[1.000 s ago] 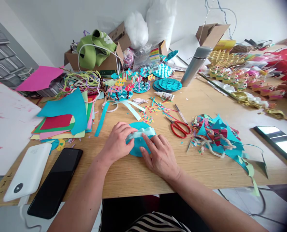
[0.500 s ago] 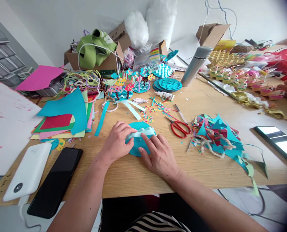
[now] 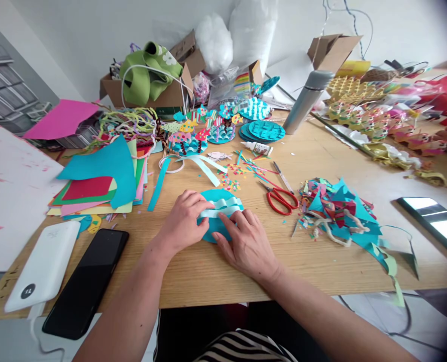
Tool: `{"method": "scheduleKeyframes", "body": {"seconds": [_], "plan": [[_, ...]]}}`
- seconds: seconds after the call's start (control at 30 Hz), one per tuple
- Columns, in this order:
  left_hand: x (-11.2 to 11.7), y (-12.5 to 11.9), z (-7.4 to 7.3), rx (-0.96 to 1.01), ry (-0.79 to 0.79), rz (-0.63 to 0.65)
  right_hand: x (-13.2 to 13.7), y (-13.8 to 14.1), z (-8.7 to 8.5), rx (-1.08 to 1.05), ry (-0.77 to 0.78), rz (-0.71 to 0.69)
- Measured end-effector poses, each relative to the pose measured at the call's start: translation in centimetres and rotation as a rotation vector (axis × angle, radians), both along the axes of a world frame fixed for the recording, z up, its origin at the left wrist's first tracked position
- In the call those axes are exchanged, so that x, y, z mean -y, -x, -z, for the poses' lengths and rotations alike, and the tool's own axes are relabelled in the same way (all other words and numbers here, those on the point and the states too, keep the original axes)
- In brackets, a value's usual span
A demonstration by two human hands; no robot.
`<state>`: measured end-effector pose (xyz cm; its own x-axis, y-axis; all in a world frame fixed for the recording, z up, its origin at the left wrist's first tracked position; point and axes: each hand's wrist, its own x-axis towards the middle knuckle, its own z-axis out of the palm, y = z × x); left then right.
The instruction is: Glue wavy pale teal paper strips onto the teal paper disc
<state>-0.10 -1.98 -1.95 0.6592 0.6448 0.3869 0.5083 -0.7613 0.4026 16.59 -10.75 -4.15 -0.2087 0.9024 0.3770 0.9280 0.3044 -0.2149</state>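
A turquoise paper disc (image 3: pixel 213 237) lies on the table in front of me, with pale blue paper strips raised in small waves across it. My left hand (image 3: pixel 182 218) is closed at the disc's left side, thumb and forefinger pinching the nearer paper strip (image 3: pixel 212 213). From the right, my right hand (image 3: pixel 248 244) presses its forefinger onto that strip, while its thumb rests apart on the lower part of the disc. Loose pale strips (image 3: pixel 205 170) and a darker blue strip (image 3: pixel 158 185) lie beyond my hands.
Red-handled scissors (image 3: pixel 280 198), a pen (image 3: pixel 283 177) and a glue bottle (image 3: pixel 258 148) lie right of centre. A paper scrap pile (image 3: pixel 340 211) is farther right. Coloured sheets (image 3: pixel 95 176), a power bank (image 3: pixel 42 266) and a phone (image 3: pixel 86 284) are left. A steel flask (image 3: pixel 307 103) stands behind.
The nearer strip now lies lower and flatter across the disc, and the wavy strip behind it shows more. My right forefinger has shifted slightly towards me; the left hand has barely moved.
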Motion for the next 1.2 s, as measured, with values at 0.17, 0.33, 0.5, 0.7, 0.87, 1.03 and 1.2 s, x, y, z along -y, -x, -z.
{"method": "scheduleKeyframes", "body": {"seconds": [0.17, 0.33, 0.5, 0.7, 0.87, 1.03, 1.2], "plan": [[-0.04, 0.13, 0.21, -0.029, 0.014, 0.007, 0.06, 0.02, 0.08, 0.003, 0.01, -0.005], [-0.02, 0.08, 0.59, -0.028, 0.02, 0.031, 0.06, -0.04, 0.03, 0.004, -0.01, -0.014], [0.21, -0.25, 0.77, -0.003, 0.004, 0.022, 0.15, -0.21, -0.06, -0.026, -0.035, -0.023], [0.43, -0.42, 0.6, 0.013, 0.009, 0.023, 0.24, -0.47, -0.02, -0.095, -0.087, -0.062], [0.32, -0.35, 0.59, 0.026, 0.002, 0.027, 0.19, -0.59, 0.06, -0.106, -0.11, -0.087], [0.01, -0.09, 0.49, 0.029, -0.022, 0.048, 0.24, -0.67, 0.06, -0.116, -0.156, -0.067], [-0.11, 0.2, 0.07, 0.062, -0.048, 0.031, 0.22, -0.58, 0.28, -0.069, -0.115, 0.02]]}}
